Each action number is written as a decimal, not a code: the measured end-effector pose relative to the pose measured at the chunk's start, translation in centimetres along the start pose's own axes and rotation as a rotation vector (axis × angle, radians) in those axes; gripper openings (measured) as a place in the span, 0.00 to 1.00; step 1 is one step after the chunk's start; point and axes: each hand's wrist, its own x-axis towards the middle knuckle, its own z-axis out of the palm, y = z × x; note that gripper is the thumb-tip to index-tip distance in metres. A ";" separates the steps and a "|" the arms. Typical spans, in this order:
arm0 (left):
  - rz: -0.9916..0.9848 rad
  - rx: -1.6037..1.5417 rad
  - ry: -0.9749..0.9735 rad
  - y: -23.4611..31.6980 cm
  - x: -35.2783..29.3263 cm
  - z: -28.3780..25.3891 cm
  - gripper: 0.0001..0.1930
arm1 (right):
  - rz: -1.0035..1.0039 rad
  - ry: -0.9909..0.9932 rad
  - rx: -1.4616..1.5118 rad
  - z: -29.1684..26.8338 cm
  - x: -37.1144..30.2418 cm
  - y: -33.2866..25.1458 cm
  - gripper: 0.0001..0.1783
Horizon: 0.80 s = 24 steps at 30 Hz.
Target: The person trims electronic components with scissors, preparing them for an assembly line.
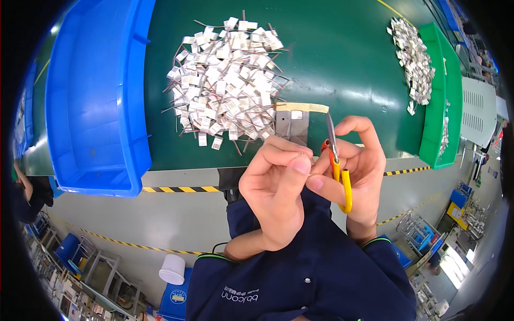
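My right hand (361,168) holds a pair of small scissors (347,192) with red and yellow handles, the metal blades pointing up and away from me. Close beside it, my left hand (276,187) is pinched shut, thumb against fingertips. Whatever it grips is too small and too hidden to name. Both hands are over the near edge of the green table, their fingertips almost meeting. Beyond them lies a pale yellow strip (302,107) across a grey metal plate (292,128). A large heap of short wires with white labels (227,80) spreads to the left of that plate.
A deep blue bin (93,96) stands at the left of the green table (332,48). At the far right, a second heap of labelled wires (415,64) lies against a green tray (439,96). A white bucket (172,269) is behind, at lower left.
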 end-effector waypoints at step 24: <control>0.086 -0.082 -0.069 -0.1 0.0 0.0 0.03 | -0.009 0.010 0.015 -0.1 -0.4 0.2 0.32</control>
